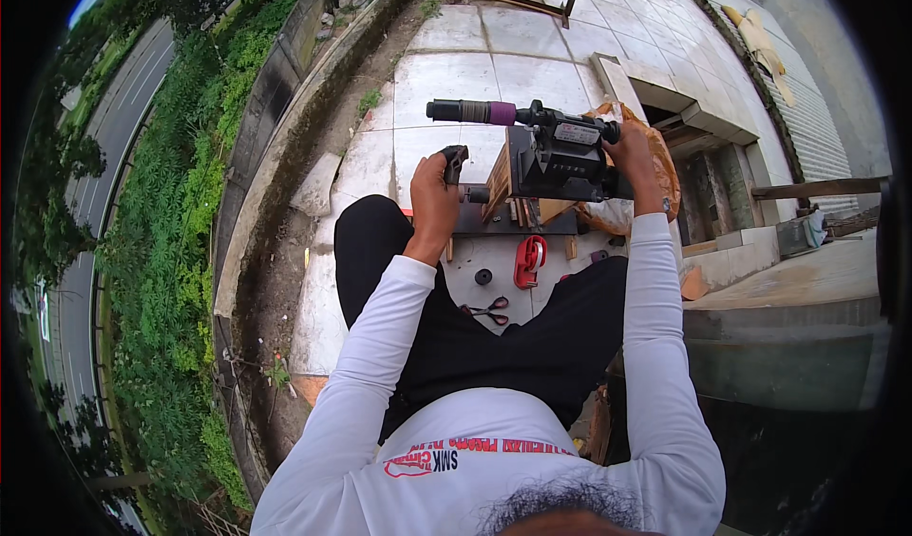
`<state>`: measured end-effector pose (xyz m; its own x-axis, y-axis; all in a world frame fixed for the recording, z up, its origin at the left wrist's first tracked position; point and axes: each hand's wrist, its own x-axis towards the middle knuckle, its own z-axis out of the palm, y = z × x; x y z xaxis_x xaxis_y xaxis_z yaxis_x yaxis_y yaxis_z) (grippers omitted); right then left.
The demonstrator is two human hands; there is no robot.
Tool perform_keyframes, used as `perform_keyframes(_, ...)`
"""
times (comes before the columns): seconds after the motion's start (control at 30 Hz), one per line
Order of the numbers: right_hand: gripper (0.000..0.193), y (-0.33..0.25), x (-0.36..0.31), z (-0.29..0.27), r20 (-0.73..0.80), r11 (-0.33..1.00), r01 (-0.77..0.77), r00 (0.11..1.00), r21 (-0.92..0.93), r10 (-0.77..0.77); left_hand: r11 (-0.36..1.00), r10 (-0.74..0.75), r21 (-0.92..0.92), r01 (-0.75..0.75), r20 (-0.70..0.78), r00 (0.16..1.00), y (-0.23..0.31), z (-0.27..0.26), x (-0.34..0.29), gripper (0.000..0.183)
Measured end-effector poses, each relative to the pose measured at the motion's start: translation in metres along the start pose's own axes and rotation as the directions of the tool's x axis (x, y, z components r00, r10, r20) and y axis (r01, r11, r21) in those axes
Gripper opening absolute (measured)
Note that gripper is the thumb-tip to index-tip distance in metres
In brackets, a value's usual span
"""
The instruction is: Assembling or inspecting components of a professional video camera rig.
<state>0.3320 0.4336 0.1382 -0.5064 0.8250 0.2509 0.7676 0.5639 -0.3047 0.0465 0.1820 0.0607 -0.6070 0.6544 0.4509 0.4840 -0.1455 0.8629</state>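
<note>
A black machine with a long handle bar, purple at its middle, sits on a wooden block in front of my knees. My left hand grips a small black handle at the machine's left side. My right hand holds the right end of the bar, just above the machine's top right corner. Both sleeves are white.
On the tiled floor between my legs lie a red tool, scissors and a small black disc. An orange bag sits behind the machine. A concrete ledge runs on the left, with greenery and a road below.
</note>
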Motion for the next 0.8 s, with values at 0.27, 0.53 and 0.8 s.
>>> perform_keyframes(0.27,0.025,-0.014,-0.061,0.016,-0.009,0.996,-0.018,1.0,0.089,0.019,0.999,0.027,0.039,-0.027,0.011,1.0,-0.011,-0.002,-0.002,0.028)
perform_keyframes(0.53,0.033,-0.045,-0.106,-0.032,-0.109,0.998,0.06,0.992,-0.002,-0.06,0.999,-0.036,-0.019,0.036,0.016,0.999,-0.003,-0.003,-0.002,0.025)
perform_keyframes(0.8,0.034,-0.052,-0.067,-0.067,-0.198,0.995,0.092,0.977,0.043,-0.082,0.999,0.018,0.031,-0.019,0.011,1.0,-0.011,-0.004,-0.002,0.021)
